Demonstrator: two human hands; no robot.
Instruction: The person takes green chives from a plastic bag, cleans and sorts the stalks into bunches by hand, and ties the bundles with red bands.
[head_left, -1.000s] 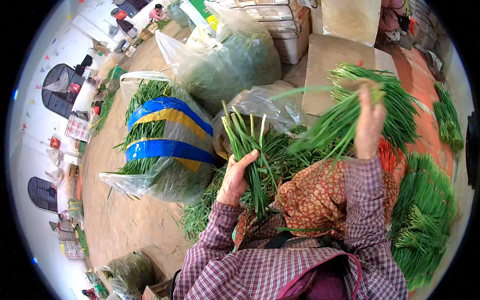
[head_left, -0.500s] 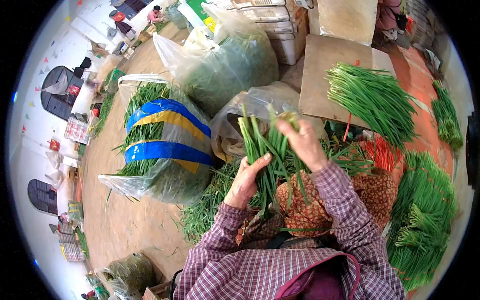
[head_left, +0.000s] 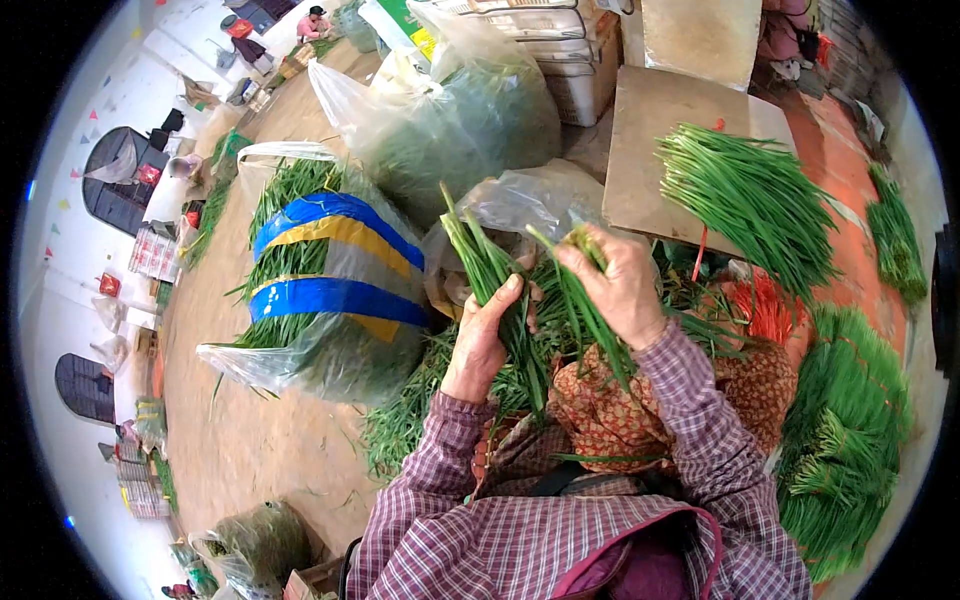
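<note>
My left hand (head_left: 482, 340) is closed round a small bunch of garlic chives (head_left: 472, 250), pale stem ends pointing up and leaves hanging below. To its right, my right hand (head_left: 622, 290) grips a few separate chive stalks (head_left: 588, 318) near their pale ends, with their leaves trailing downward. A gap shows between the two lots. Below the hands, loose green leaves (head_left: 400, 420) lie in a heap beside my patterned brown apron (head_left: 600, 420). On a board (head_left: 632, 150) at the right rests a larger bunch of chives (head_left: 745, 205).
Red ties (head_left: 765, 308) lie below the board. Bundled chives (head_left: 845, 440) are piled at far right. On the left stands a chive-filled bag with blue and yellow bands (head_left: 340, 300); a clear bag of greens (head_left: 470, 130) is behind it. Another person (head_left: 313, 25) sits far back.
My hands have drawn apart slightly, the right one moving rightward. The left bunch now tilts further left, and stalks in my right hand stand clear of it.
</note>
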